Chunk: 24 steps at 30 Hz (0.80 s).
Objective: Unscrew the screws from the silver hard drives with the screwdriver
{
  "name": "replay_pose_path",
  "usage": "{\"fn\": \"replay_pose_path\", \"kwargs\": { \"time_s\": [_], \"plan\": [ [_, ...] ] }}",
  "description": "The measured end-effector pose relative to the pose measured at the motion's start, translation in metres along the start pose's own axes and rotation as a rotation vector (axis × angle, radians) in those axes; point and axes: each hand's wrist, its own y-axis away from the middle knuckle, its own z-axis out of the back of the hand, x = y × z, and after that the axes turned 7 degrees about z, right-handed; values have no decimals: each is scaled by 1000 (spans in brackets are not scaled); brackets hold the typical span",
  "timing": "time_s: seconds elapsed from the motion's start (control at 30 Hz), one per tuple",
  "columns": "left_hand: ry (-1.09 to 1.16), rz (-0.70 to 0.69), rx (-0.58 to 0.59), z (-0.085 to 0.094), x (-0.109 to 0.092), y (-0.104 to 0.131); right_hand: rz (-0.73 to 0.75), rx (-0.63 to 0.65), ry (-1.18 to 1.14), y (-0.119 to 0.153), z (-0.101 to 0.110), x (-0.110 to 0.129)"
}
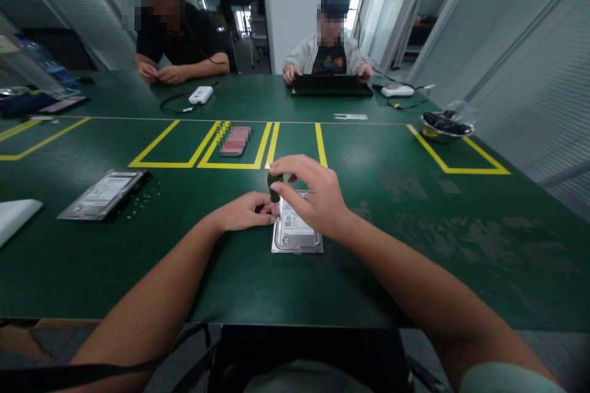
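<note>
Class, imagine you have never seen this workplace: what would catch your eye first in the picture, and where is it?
The eye likely falls first on the bare right hand near the centre, gripping a dark-handled tool above a silver rectangular metal hard drive, with the bare left hand at the drive's left edge. Next come the bright yellow tape outlines across the dark green tabletop, beyond the hands.

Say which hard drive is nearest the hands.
The hard drive beside the left hand, partly hidden by the right hand; the other drive lies untouched, farther left.
</note>
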Motion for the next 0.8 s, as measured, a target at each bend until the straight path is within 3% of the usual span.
{"fn": "replay_pose_path", "kwargs": {
  "time_s": [0.17,0.4,0.63,0.8],
  "plan": [
    [-6,-18,24,0,3,-1,1,-64,49,-1,1,0],
    [-19,3,-13,0,5,-2,31,16,-32,0,0,1],
    [11,-4,28,0,2,-1,-3,-92,58,-1,1,2],
    [-6,5,7,0,2,-1,42,-24,-36,0,0,2]
  ]
}}
